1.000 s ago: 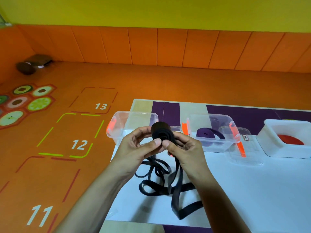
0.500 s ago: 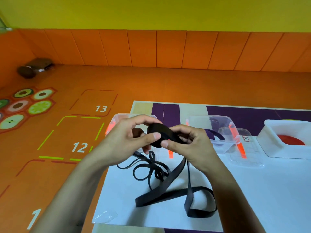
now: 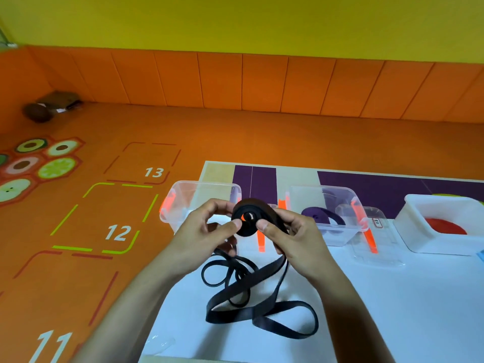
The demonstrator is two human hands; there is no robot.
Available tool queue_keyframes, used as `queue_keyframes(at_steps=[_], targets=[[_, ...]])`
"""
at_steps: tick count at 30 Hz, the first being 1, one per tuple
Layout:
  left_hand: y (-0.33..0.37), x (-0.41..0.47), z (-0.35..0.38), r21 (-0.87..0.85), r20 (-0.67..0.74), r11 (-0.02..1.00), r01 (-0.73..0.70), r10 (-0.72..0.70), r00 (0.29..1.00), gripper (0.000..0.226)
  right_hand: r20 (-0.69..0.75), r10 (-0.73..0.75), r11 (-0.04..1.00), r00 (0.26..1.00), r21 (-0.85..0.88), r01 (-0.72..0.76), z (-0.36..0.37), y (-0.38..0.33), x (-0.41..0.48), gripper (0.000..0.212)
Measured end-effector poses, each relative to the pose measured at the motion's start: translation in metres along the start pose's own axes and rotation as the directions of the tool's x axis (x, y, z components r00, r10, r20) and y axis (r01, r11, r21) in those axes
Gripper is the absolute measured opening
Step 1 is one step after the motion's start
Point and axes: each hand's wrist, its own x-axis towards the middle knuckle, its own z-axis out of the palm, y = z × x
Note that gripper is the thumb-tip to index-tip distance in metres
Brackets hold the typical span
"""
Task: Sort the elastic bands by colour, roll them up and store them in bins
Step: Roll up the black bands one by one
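Head view: this is the rolling step for the black band. The left hand [image 3: 209, 229] and right hand [image 3: 293, 231] each pinch the black roll [image 3: 245, 226] between thumb and fingertips, held up over the far left part of the bench [image 3: 406, 310], just in front of the clear bin [image 3: 180, 205] that looks empty, while the long loose tail [image 3: 246, 285] lies looped below. Next up, I reckon, is a lot more winding, kept tight so the coil doesn't spring open. Then it probably goes into that clear bin, not the purple-band bin [image 3: 337, 238] or the white bin [image 3: 419, 239] further right. Compared with half a second ago, the roll is turned face-on so its hollow middle shows.
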Motion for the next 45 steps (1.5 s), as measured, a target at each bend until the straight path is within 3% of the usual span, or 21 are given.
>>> queue_keyframes(at_steps=[5, 10, 14, 17, 20, 23, 25, 28, 33, 38, 45], targets=[[0.009, 0.0, -0.016, 0.126, 0.088, 0.988, -0.086, 0.075, 0.993, 0.027, 0.154, 0.01, 0.998, 0.988, -0.067, 0.001, -0.002, -0.006, -0.001, 0.012], [0.011, 0.0, -0.023, 0.162, 0.14, 0.977, -0.14, 0.118, 0.983, 0.025, 0.153, -0.015, 0.999, 0.988, -0.031, 0.02, 0.001, -0.007, -0.003, 0.018], [0.005, -0.003, -0.009, 0.037, 0.047, 0.988, -0.148, 0.146, 0.988, 0.031, 0.07, -0.061, 0.991, 0.996, 0.124, 0.052, 0.008, -0.003, -0.005, 0.034], [0.001, -0.003, 0.001, -0.127, -0.018, 0.984, -0.128, 0.127, 0.992, 0.029, -0.019, -0.073, 0.98, 0.997, 0.186, 0.075, 0.021, 0.003, -0.005, 0.032], [-0.001, -0.006, 0.008, -0.352, 0.033, 0.933, -0.068, 0.086, 0.996, 0.028, -0.115, -0.047, 0.957, 0.992, 0.279, 0.078, 0.028, 0.007, -0.006, 0.03], [-0.004, -0.01, 0.013, -0.425, 0.087, 0.905, 0.01, 0.03, 0.996, 0.031, -0.184, -0.065, 0.942, 0.981, 0.313, 0.122, 0.025, 0.006, -0.008, 0.031], [-0.006, -0.009, 0.01, -0.366, 0.101, 0.93, 0.031, 0.007, 0.995, 0.03, -0.157, -0.104, 0.955, 0.982, 0.261, 0.143, 0.02, 0.005, -0.009, 0.03], [-0.007, -0.008, -0.002, -0.104, 0.059, 0.995, 0.013, -0.007, 0.998, 0.023, -0.01, -0.117, 0.984, 0.993, 0.135, 0.117, 0.01, 0.002, -0.009, 0.032], [-0.004, -0.013, -0.014, 0.199, 0.141, 0.971, -0.135, 0.108, 0.984, 0.022, 0.138, -0.04, 0.998, 0.99, 0.061, 0.032, 0.007, -0.002, -0.012, 0.029], [-0.007, -0.013, -0.008, 0.213, 0.116, 0.964, -0.161, 0.138, 0.984, 0.026, 0.022, -0.065, 0.991, 0.998, 0.117, 0.062, 0.01, 0.005, -0.01, 0.031], [-0.021, -0.009, 0.006, 0.096, 0.038, 0.984, -0.147, 0.144, 0.989, 0.032, -0.008, -0.015, 0.975, 1.0, 0.223, 0.017, 0.009, 0.016, -0.006, 0.029]])
